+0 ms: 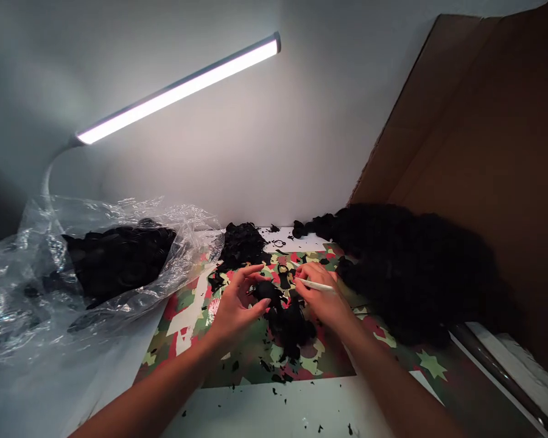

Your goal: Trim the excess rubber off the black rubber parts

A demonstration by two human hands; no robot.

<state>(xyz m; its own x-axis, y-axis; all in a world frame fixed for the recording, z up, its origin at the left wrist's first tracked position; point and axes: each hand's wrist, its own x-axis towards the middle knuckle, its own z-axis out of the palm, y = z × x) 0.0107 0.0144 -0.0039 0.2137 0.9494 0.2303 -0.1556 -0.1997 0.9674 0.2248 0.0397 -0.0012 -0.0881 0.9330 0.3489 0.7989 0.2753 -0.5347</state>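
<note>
A slim white pen-like tool [317, 285] lies in the grip of my right hand [322, 298], its fingers closed round it over the camouflage-patterned sheet [338, 359]. To its left, my left hand [237, 304] is open, thumb and fingers spread in a curve beside a dark rounded piece [263, 291]. Whether the fingertips touch that piece is hard to make out. Between and below both hands sits a loose heap of thin black pieces [292, 328], and small black scraps are scattered round it.
A big black pile [411, 267] stands at the right, before a cardboard panel [484, 121]. Farther back is a smaller black heap [244, 240]. A clear plastic bag [196, 225] with black pieces lies left, under a lit bar lamp [178, 91].
</note>
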